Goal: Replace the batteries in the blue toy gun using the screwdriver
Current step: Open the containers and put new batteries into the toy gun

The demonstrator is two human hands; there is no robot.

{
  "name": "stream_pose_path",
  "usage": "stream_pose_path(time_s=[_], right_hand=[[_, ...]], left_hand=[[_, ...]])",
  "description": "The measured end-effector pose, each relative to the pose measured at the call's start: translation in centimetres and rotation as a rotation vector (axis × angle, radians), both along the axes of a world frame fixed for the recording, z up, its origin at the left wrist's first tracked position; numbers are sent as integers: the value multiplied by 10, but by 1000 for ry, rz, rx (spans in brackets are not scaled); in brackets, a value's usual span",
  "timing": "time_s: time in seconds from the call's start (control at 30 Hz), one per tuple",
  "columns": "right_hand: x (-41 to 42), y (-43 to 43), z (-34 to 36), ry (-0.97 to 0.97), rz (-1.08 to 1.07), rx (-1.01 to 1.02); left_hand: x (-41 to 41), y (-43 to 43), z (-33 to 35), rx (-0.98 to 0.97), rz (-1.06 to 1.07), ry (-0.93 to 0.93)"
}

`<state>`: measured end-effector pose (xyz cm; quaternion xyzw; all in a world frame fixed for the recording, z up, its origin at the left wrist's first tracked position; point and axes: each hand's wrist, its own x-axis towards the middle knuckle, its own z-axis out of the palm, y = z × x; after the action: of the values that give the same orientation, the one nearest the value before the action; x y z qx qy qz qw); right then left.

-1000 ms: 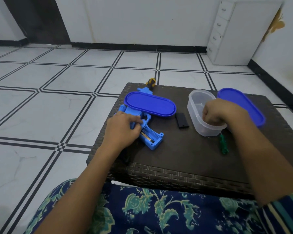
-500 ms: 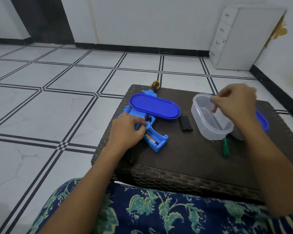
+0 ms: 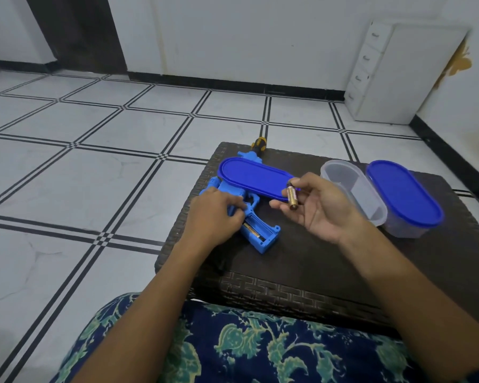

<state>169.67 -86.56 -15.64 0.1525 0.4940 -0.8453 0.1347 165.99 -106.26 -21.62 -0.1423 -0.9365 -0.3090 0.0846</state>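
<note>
- The blue toy gun (image 3: 260, 233) lay on its side at the left part of the dark woven table (image 3: 329, 275), its grip pointing toward the person and its battery compartment uncovered.
- One battery already sat inside that open compartment, visible as a dark and gold strip.
- The left hand (image 3: 212, 217) pressed down on the gun's body just above the grip, fingers curled around it and pinning it to the table.
- The right hand (image 3: 321, 208) hovered palm-up just right of the gun, clear of the table, pinching a gold battery (image 3: 291, 199) between thumb and fingertips.
- A blue oval lid (image 3: 256, 178) rested across the gun's upper part, hiding most of the barrel.
- A screwdriver (image 3: 259, 142) with a yellow and black handle poked out beyond the gun at the table's far edge.
- Behind the right hand stood an open clear container (image 3: 354, 189), and touching its right side a second container closed with a blue lid (image 3: 404, 192).
</note>
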Motion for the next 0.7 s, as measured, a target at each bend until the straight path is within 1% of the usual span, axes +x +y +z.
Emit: stream_pose_path(time_s=[0.03,0.13,0.17,0.27,0.37,0.4,0.43,0.53,0.57,0.63,0.7], right_hand=[[-1,1,0,-25,5,32],[-3,4,-3,-49,81,283],[-3,5,-4,-46,103,330],[-4,7,-4,-22,185,352],[-1,8,-2,31,240,440],[1,7,-2,56,245,505],[2,7,-2,93,262,614],[3,6,-2,265,375,1111],[3,4,-2,329,411,1215],[5,1,0,423,464,1301],[7,-3,1,450,492,1313]], left_hand=[[0,0,0,4,-1,-3],[0,0,0,0,-5,-7],[0,1,1,-7,-2,-9],[0,1,1,-27,9,-10],[0,1,1,-20,12,-10],[0,1,2,-21,12,-10],[0,1,2,-26,12,-11],[0,1,3,-47,12,-8],[0,1,3,-50,14,-8],[1,2,4,-50,18,-7],[1,2,4,-41,21,-12]])
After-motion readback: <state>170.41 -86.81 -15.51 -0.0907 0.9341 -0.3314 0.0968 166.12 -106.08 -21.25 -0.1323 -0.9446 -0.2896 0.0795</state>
